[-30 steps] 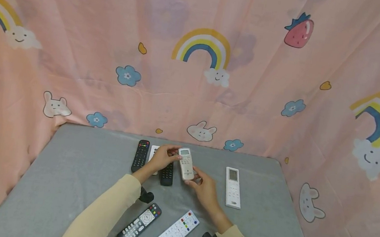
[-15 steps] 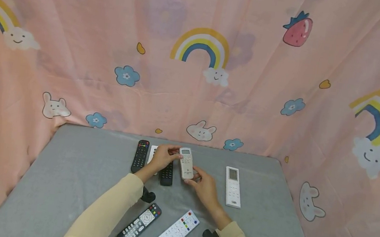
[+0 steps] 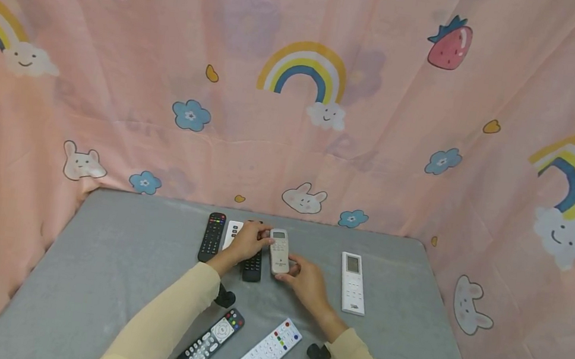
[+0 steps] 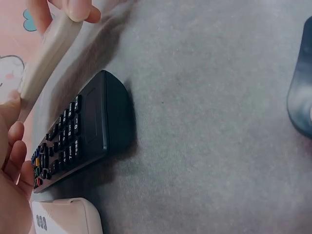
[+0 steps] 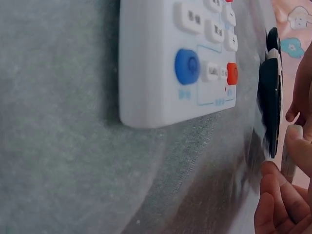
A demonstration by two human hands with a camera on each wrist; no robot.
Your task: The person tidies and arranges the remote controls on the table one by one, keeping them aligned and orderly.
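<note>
- Cream remote: located at the far-centre of the grey cloth, display end away from the person. Lettering is printed on the lower face; it is too small to read. Contact with the cloth cannot be determined.
- Left hand: thumb and fingers pinch the display end of the cream remote.
- Right hand: thumb and fingers pinch its near end.
- Black keypad remote: lies just left of the cream remote. Digits "0", "7" and "8" are legible in the left wrist view; the smaller key letters are blurred.
- Small white remote: lies beside the black keypad remote, partly covered by the left hand. Its near end bears three dark oval marks.
- Far-left black remote: key legends unreadable.
- White display remote: lies well right of the cream remote; a dark logo at its near end is unreadable.
- Large white remote: a "+" key is legible; the light-blue characters by the blue button are blurred.
- Grey-black remote: lies left of the large white remote; legends unreadable.
</note>
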